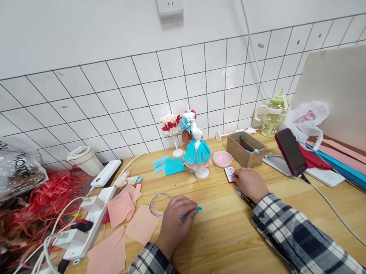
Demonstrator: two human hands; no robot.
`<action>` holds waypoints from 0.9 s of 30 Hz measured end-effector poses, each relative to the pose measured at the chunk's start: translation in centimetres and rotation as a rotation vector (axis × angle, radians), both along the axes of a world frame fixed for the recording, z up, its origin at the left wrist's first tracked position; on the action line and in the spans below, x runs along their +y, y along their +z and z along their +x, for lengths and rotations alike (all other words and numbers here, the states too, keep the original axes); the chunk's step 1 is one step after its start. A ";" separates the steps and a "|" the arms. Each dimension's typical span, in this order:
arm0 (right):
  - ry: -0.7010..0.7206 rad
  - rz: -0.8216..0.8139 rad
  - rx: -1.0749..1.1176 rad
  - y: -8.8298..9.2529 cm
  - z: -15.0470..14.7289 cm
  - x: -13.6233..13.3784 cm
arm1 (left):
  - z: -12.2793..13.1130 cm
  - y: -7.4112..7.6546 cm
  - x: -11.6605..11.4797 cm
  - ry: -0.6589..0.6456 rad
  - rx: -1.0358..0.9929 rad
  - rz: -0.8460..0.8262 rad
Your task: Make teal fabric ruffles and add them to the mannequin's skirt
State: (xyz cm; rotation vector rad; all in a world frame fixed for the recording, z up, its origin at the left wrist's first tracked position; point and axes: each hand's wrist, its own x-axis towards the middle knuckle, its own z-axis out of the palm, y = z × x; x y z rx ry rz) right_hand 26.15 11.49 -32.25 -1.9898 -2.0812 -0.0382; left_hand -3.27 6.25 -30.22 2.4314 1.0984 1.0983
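Note:
My left hand [176, 221] rests on the wooden table [222, 243], fingers curled and pinching a small turquoise scrap [194, 211] whose tip pokes out to the right. A clear ring of tape [158, 203] lies just left of it. My right hand [250, 183] lies knuckles up farther right, its fingertips touching a small red and white card [230, 174]; the fingers are folded under and what they hold, if anything, is hidden. Behind the hands stands a small doll mannequin in a turquoise dress [197, 152].
Pink fabric pieces [122, 224] and a white power strip [90, 221] lie at left, beside red raffia [39, 194]. A cardboard box [246, 148], pink dish [222, 159], propped phone [290, 151], green bottle [273, 117] and coloured sheets [356, 164] are at right. Scissors [244, 197] lie under my right wrist.

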 end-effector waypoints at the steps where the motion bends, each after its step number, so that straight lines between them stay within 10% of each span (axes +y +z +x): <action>1: -0.002 0.001 0.003 -0.2 -0.1 0.1 | 0.0 0.0 0.0 -0.002 0.003 -0.002; 12: -0.026 0.335 0.356 1.5 0.4 -0.6 | 0.2 -0.4 0.0 0.036 -0.020 -0.043; 19: 0.177 0.191 1.185 2.0 -2.0 -1.7 | 0.5 -0.5 0.1 0.120 -0.098 -0.149; 27: 0.509 -0.087 1.084 2.6 -10.1 -5.6 | 0.4 -0.8 0.2 0.310 -0.184 -0.329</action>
